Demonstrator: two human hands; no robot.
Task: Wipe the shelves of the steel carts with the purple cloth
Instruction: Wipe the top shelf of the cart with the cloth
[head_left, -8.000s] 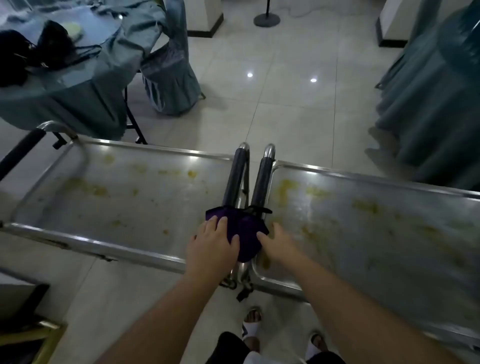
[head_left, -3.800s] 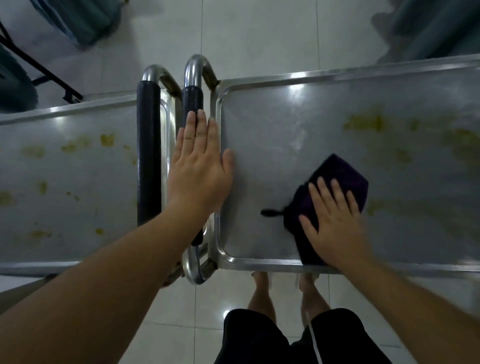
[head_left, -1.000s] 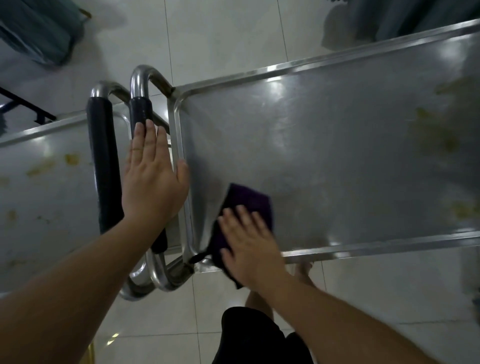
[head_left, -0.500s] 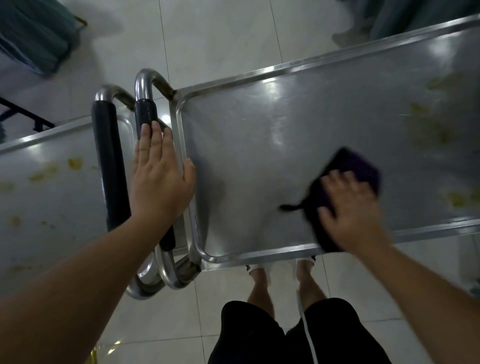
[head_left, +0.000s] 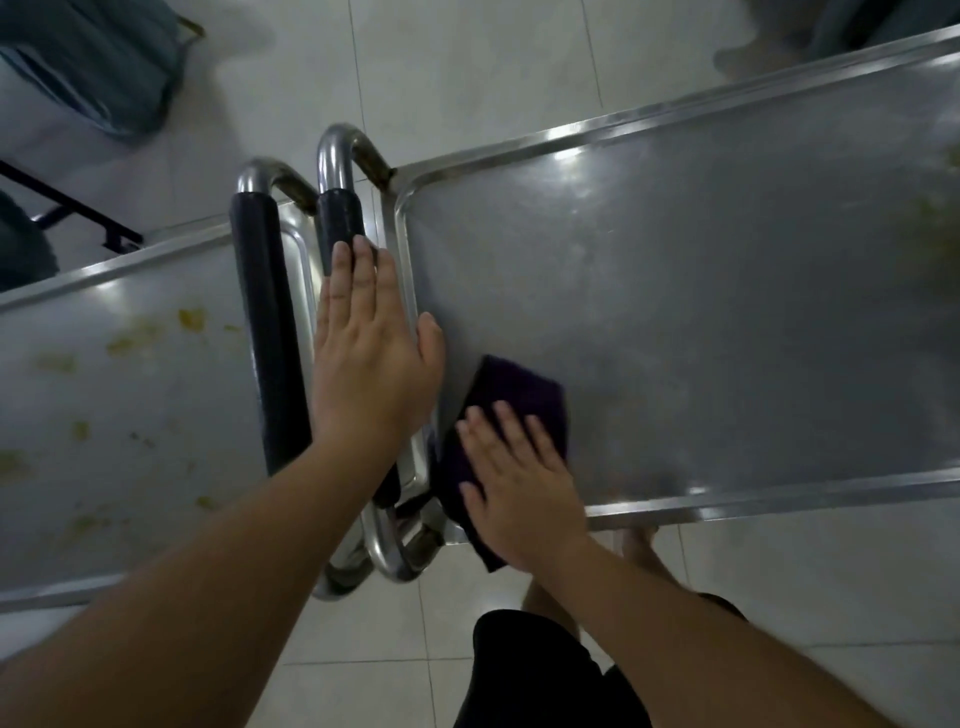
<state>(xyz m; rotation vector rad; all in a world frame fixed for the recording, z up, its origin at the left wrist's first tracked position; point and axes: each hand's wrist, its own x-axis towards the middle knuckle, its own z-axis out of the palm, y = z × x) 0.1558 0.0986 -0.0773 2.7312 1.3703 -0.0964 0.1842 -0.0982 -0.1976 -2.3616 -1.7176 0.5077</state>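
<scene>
Two steel carts stand side by side below me. The right cart's top shelf (head_left: 701, 291) looks mostly clean, with faint yellow stains at its far right edge. My right hand (head_left: 519, 488) lies flat with straight fingers on the purple cloth (head_left: 519, 387), pressing it onto the shelf's near left corner. My left hand (head_left: 369, 364) rests flat on the right cart's black-padded handle (head_left: 340, 221), fingers straight. The left cart's shelf (head_left: 130, 389) carries several yellow stains.
The left cart's padded handle (head_left: 262, 332) runs beside the right cart's handle. Grey draped furniture (head_left: 98, 57) stands at the top left on the tiled floor (head_left: 467, 78). My legs and feet are under the right cart's near edge.
My right hand has swept the purple cloth left, from the shelf's middle back to its near left corner. My left hand has stayed on the handle.
</scene>
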